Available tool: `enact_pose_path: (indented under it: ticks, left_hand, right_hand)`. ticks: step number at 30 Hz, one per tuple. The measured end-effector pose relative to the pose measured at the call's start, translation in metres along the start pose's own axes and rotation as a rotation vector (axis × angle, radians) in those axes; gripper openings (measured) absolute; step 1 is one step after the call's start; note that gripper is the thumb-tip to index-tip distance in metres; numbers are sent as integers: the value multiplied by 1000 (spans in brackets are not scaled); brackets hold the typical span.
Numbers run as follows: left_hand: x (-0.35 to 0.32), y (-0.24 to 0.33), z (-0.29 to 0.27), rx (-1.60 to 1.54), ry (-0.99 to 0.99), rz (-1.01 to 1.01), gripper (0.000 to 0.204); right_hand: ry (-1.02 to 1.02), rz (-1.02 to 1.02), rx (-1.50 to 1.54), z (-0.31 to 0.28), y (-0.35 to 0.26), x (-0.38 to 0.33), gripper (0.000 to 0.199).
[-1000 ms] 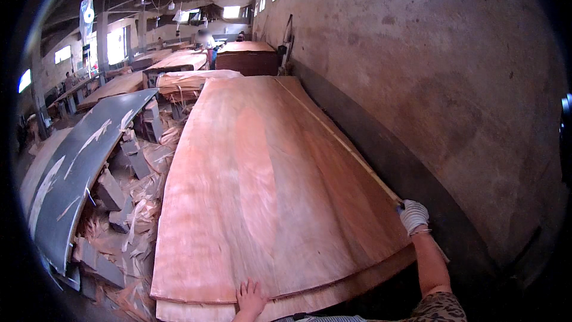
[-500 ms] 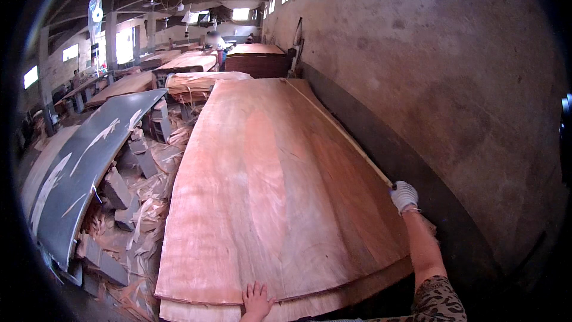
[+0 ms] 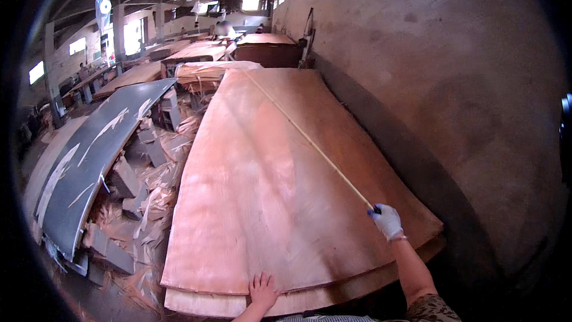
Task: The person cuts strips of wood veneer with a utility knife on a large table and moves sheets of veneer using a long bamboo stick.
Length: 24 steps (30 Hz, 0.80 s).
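While my right hand (image 3: 387,222), in a white glove, is closed around the near end of a long thin stick (image 3: 304,136), my bare left hand (image 3: 262,291) lies flat with fingers spread on the near edge of the top veneer sheet (image 3: 268,191). Left fingers open, pressing the sheet, gripping nothing. Right fingers curled shut on the stick; the dark tip of the stick shows just above the knuckles.

From the right fingers the stick runs away and to the left, diagonally over the sheet, toward its far left corner. Cannot tell whether it touches the sheet along its length.

The sheet is reddish-brown, wide and long. It stretches away from both sets of fingers and lies on a stack (image 3: 250,304) of like sheets; paler lower edges stick out just below the left fingers. The right hand is above the sheet's right side, near its edge.

Right of the right fingers: a dark gap, then a bare concrete wall (image 3: 453,71).
Left of the left fingers: veneer scraps (image 3: 155,191) and grey blocks on the floor, and beyond them a long dark panel (image 3: 89,161), tilted.
Far beyond the fingers: more veneer stacks (image 3: 196,53), bright windows, and a person (image 3: 224,28) at the far end, too small to tell more.
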<state>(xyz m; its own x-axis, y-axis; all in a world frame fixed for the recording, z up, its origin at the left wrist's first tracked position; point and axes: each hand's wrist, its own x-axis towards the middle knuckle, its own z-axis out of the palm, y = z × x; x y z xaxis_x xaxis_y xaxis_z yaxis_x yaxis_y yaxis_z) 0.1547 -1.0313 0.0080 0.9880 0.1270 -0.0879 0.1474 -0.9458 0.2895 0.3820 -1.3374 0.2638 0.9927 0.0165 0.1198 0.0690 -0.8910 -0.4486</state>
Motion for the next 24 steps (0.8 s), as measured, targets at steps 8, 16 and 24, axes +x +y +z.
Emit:
enact_pose_path:
  ticks: [8,16,24]
  left_hand:
    - [3,1,-2,-73,-8,21,60]
    - [12,-32,-50,-667,39,-32,37]
    - [58,-18,-91,-922,-60,87,39]
  right_hand:
    - [-226,1,-149,14,76,-105,36]
    - [-129,119,-121,-42,101,-176,38]
    - [-22,31,-124,-59,59,-222,30]
